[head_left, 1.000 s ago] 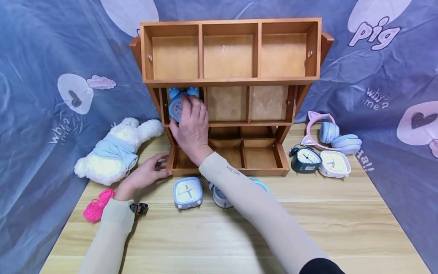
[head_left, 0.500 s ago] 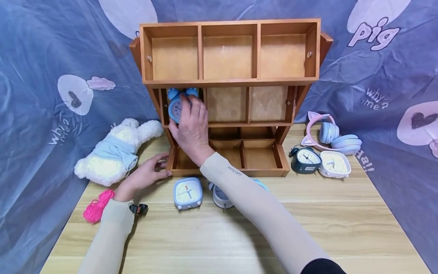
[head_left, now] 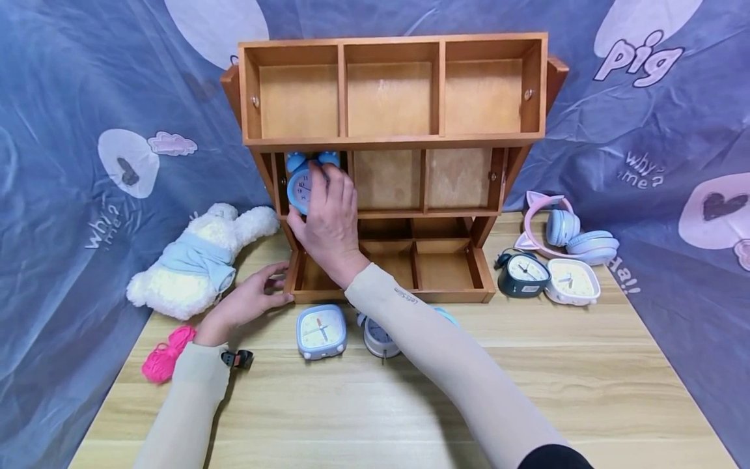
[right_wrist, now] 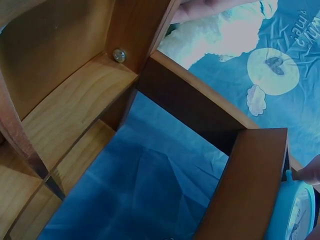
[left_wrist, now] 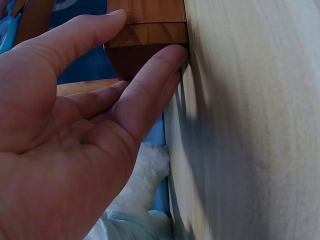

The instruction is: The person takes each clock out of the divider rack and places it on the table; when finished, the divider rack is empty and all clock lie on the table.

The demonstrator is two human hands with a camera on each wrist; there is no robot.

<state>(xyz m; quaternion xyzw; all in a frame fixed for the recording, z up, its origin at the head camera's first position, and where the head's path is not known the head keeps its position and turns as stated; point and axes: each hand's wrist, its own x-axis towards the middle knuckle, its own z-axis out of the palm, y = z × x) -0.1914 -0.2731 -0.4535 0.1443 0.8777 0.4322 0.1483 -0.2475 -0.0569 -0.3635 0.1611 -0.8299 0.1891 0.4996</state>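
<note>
My right hand (head_left: 328,225) grips a round blue twin-bell alarm clock (head_left: 300,189) in the left compartment of the middle tier of a wooden shelf (head_left: 391,140). The hand covers the right part of its dial. At the edge of the right wrist view the same alarm clock (right_wrist: 292,215) stands against a wooden panel, with fingers (right_wrist: 311,170) on it. My left hand (head_left: 249,301) touches the shelf's lower left corner with its fingers extended. In the left wrist view the fingertips rest on the wooden end (left_wrist: 155,32), close to the tabletop.
On the table before the shelf are a square blue clock (head_left: 321,331) and a grey clock (head_left: 377,339), with another blue item partly behind my right forearm. A plush toy (head_left: 187,260) and pink yarn (head_left: 166,355) lie left. Dark (head_left: 523,275) and white (head_left: 572,281) clocks and headphones (head_left: 565,231) sit right.
Almost nothing differs. The right hand stays on the blue alarm clock in its compartment, with a very slight shift of the right forearm. The left hand keeps its place at the shelf corner.
</note>
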